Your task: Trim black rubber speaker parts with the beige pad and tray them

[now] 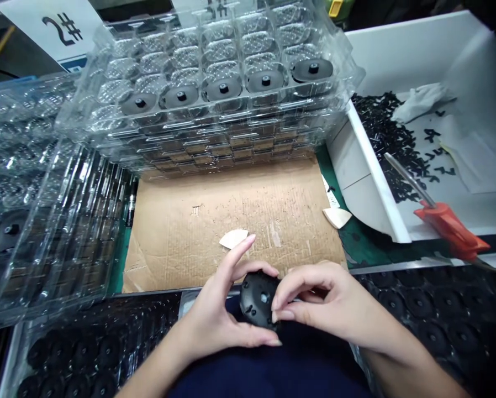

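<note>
Near the bench edge, just past the cardboard (pixel 231 221), what do the hands have?

A round black part (pixel 259 300), gripped by both. The left hand (pixel 217 309) curves around its left side, with fingers above and below it. The right hand (pixel 318 298) pinches its right side with bent fingers.

Does it touch the cardboard?

No, it's held up over dark clothing (pixel 264 365), just short of the cardboard's near edge.

What's farther off?

Stacked clear trays (pixel 215 72) stand at the far side, with black discs (pixel 264 80) seated along one row. More trays (pixel 32 182) lie on the left, and a tray of black parts (pixel 422 304) sits near right.

And on the right?

A white bin (pixel 376 182) holds small black pieces (pixel 380 138), with a red-handled tool (pixel 449 229) across its near edge. I can't make out what kind of tool from this view.
</note>
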Motion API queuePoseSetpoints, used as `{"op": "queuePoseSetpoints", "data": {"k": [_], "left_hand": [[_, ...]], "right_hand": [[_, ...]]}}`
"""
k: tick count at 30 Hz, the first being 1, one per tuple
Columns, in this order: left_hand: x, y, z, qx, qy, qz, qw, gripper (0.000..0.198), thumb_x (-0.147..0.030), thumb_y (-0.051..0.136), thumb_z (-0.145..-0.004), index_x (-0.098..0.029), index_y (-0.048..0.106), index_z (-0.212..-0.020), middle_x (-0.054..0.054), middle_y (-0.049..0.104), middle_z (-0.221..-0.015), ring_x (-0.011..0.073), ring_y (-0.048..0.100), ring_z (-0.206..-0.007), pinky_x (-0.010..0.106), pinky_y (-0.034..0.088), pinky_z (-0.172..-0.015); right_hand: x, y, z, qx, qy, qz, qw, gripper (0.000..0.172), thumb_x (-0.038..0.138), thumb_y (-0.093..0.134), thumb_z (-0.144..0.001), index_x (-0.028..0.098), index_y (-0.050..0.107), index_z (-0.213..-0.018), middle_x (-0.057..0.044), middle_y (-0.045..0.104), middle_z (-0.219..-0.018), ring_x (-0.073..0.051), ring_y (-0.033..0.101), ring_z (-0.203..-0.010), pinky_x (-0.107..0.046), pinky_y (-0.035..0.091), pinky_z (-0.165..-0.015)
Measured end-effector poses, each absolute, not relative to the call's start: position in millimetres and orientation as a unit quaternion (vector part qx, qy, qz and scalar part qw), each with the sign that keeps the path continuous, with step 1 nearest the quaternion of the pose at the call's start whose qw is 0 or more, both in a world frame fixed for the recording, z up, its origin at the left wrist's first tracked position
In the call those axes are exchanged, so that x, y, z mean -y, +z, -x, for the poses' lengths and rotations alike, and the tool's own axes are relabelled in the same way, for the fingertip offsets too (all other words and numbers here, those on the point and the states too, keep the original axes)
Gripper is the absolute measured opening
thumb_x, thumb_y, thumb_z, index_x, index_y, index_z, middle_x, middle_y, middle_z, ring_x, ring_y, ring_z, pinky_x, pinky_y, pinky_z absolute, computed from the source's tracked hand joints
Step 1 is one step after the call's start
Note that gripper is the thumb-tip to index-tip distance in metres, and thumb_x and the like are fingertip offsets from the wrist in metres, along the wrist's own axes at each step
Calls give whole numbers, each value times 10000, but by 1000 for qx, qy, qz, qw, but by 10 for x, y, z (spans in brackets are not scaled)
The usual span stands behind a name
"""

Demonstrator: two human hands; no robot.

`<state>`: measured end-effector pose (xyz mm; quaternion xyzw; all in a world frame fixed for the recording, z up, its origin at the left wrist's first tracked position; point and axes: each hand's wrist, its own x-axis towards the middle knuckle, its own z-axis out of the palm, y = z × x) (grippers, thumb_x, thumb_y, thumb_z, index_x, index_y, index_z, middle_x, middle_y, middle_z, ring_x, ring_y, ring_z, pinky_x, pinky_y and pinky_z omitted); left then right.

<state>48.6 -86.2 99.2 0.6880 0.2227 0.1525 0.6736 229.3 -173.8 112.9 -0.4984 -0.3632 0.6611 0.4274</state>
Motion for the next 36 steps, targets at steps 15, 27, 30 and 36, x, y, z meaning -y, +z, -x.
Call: {"op": "queuePoseSetpoints", "data": {"k": [15,27,30,36], "left_hand": [[876,1014,-384,-230,261,-760,548,952,-171,760,-616,-292,196,-1372,64,558,-1159,182,542,-1078,305,430,-954],[849,948,-345,-195,321,-853,363,943,-166,736,-647,-221,165,-1396,116,579,-1159,211,553,-1065,401,436,-963],[870,952,-350,-185,320,-866,336,935,-137,732,-645,-222,178,-1394,123,574,-1166,221,536,-1090,416,448,-953],[877,983,-362,-181,327,-883,284,910,-143,721,-657,-210,187,-1391,125,598,-1124,224,544,-1074,411,480,-915]], "right_hand": [[1783,1173,-2176,488,488,564,454,141,151,572,-826,255,654,-875,15,632,-810,-112,561,-730,-234,422,-629],[1775,1152,-2064,461,460,623,433,102,189,603,-809,262,659,-855,20,630,-764,-111,574,-702,-225,434,-616],[1764,1160,-2036,449,466,629,431,118,135,580,-793,239,631,-820,21,622,-763,-110,559,-676,-224,426,-596],[1788,1114,-2016,391,492,626,462,56,152,594,-778,205,593,-758,7,610,-722,-126,561,-663,-226,422,-559]]}}
